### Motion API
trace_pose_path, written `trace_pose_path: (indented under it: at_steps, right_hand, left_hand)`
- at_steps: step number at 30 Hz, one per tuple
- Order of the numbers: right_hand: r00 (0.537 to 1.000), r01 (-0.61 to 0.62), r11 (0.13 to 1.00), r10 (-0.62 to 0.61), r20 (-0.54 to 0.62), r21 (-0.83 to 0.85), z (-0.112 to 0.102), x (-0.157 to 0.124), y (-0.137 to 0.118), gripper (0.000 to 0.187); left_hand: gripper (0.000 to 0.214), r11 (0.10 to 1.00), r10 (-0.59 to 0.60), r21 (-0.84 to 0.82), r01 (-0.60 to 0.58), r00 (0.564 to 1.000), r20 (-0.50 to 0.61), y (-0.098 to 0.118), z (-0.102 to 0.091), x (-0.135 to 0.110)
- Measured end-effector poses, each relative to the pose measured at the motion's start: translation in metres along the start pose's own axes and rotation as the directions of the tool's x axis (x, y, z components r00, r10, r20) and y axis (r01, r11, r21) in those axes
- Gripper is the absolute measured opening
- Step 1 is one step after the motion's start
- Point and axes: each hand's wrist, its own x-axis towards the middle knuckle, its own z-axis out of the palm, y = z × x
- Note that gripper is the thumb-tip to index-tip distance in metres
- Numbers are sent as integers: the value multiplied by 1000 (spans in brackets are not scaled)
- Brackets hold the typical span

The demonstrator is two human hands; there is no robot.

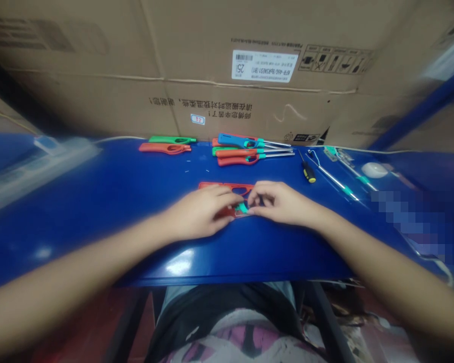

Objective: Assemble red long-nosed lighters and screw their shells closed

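Note:
In the middle of the blue table, a red lighter casing half lies partly under my left hand. My left hand is closed, with thumb and fingers on this casing. A small green plastic part shows in the casing between my hands. My right hand is curled, its fingertips pinched at the right edge of that green part. Just behind my fingers lies another red casing half, with its looped opening facing up. My fingers cover much of both casing halves.
Several assembled lighters lie behind, and a green casing and red casing sit left of them. A screwdriver, metal lighter tubes and a white round object are at right. Cardboard walls the back.

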Motion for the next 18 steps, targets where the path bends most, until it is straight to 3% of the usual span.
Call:
trace_pose_path:
  at_steps: [6, 18]
  right_hand:
    - [999, 26, 999, -25, 28, -33, -2, -1, 1, 9]
    - [999, 43, 998, -43, -4, -50, -1, 0, 3, 10]
  left_hand:
    - [52, 999, 6, 32, -5, 1000, -23, -1, 2, -1]
    - [47, 1000, 8, -17, -9, 999, -36, -1, 3, -1]
